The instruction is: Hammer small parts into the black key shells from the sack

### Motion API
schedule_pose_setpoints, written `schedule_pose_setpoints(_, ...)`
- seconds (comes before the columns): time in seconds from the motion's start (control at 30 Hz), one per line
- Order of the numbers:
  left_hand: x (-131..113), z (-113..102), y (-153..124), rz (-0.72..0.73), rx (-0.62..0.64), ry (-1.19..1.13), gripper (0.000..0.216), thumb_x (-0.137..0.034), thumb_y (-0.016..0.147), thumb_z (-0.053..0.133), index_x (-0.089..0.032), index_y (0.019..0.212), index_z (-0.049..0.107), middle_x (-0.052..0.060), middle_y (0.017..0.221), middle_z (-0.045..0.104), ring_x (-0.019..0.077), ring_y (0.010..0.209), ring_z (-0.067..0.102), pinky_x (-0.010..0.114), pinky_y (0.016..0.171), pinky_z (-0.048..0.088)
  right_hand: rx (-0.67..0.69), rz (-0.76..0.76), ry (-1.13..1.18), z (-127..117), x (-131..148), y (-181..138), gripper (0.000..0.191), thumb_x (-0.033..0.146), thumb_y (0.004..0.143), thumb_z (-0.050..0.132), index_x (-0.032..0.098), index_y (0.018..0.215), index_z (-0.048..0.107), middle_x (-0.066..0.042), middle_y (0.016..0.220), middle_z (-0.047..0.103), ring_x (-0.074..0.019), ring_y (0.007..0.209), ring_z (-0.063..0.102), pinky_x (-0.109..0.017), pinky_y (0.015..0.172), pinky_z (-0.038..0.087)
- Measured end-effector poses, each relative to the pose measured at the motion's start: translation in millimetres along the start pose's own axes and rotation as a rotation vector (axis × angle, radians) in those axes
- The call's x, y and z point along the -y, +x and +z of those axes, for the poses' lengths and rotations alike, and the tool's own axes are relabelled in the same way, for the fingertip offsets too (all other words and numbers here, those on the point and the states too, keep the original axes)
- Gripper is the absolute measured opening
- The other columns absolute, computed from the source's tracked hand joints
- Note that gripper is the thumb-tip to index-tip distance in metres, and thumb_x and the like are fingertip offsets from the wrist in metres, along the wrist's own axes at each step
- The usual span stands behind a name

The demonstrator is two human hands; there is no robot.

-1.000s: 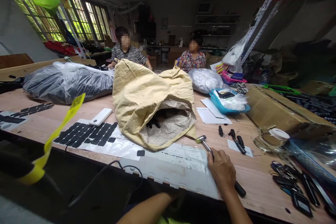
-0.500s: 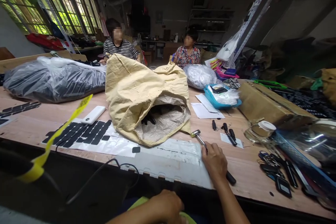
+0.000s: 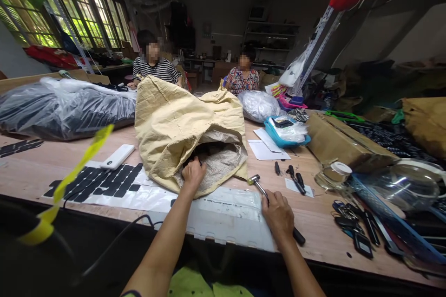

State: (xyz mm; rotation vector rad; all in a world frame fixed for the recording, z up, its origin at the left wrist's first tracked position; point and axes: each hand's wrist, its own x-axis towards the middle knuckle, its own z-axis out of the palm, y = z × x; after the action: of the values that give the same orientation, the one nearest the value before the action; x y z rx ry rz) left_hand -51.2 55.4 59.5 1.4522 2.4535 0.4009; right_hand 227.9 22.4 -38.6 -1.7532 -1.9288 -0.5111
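Observation:
A cream cloth sack (image 3: 163, 125) lies on the table with its mouth facing me and dark things inside. My left hand (image 3: 193, 171) is at the sack's mouth, fingers closed at a black piece whose kind I cannot make out. My right hand (image 3: 278, 213) rests on the table, wrapped round a small hammer (image 3: 258, 183). The hammer's head points away from me and its black handle end sticks out below my palm. Beneath both hands lies a pale grey sheet (image 3: 230, 216) along the table's front edge.
Black adhesive pads (image 3: 114, 181) and a white phone (image 3: 117, 157) lie left. To the right are black tools (image 3: 296, 180), a glass jar (image 3: 332, 175), keys (image 3: 348, 211), a blue basket (image 3: 278, 139) and a carton (image 3: 337, 141). Two people sit across the table.
My left hand has come up from below the table edge and reached into the sack's mouth. My right hand stays on the hammer. The view has shifted slightly.

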Motion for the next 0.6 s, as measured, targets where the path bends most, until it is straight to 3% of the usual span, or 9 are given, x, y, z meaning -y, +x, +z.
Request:
schedule_pose_setpoints(0.23,2.9,20.0,8.0,-0.002,-0.013,0.061,0.045,-0.035,0.097,0.046,-0.015,0.137,0.05,0.021,0.121,0.066,0.0306,0.106,0.068,0.039,0.086,0.052,0.004,0.016,0.016,0.7,0.7,-0.6,0.02,0.022,0.089,0.053,0.021,0.096,0.072,-0.004,0.079,0.058,-0.0179,0.076,0.051,-0.028,0.065,0.033)
schedule_pose_setpoints(0.47,1.8,13.3,2.7,-0.016,0.001,0.021,0.036,-0.022,0.092,0.049,-0.017,0.127,0.056,0.017,0.113,0.07,0.0295,0.104,0.068,0.038,0.085,0.052,0.006,0.03,0.023,2.1,0.4,-0.3,0.021,0.023,0.089,0.052,0.022,0.096,0.071,-0.004,0.079,0.058,-0.0181,0.077,0.051,-0.028,0.066,0.033)
schedule_pose_setpoints(0.6,6.6,11.1,-12.8,0.17,-0.072,-0.158,0.026,-0.02,0.088,0.055,-0.022,0.112,0.063,0.008,0.108,0.07,0.0228,0.1,0.066,0.032,0.086,0.05,0.012,0.027,0.032,1.3,0.4,-0.2,0.02,0.023,0.089,0.052,0.022,0.096,0.071,-0.005,0.08,0.057,-0.0182,0.078,0.05,-0.028,0.066,0.033)
